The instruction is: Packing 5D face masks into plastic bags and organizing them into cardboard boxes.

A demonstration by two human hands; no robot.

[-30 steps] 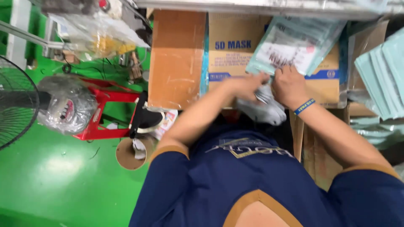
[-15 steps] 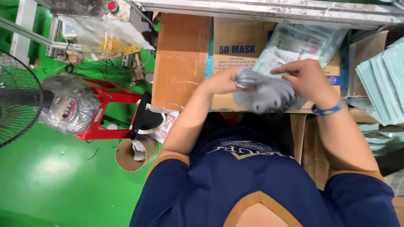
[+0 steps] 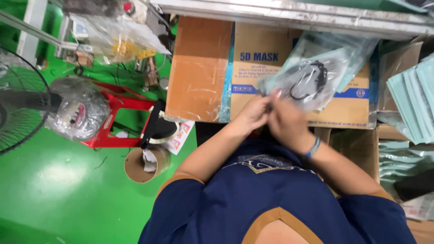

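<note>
Two hands are bunched together at chest height, the left hand (image 3: 253,115) and the right hand (image 3: 287,122) both pinched shut on the near edge of a clear plastic bag (image 3: 316,74). The bag fans up and away from the fingers (image 3: 264,101), with dark masks and their black ear loops (image 3: 312,79) showing through it. Just behind the bag sits a printed cardboard box (image 3: 257,58), and a stack of pale green packs (image 3: 413,99) lies off to the right of the fingers. Probably the trick here is keeping both grips tight on that same edge and the bag pulled flat, so the loops don't snag or slide out.
</note>
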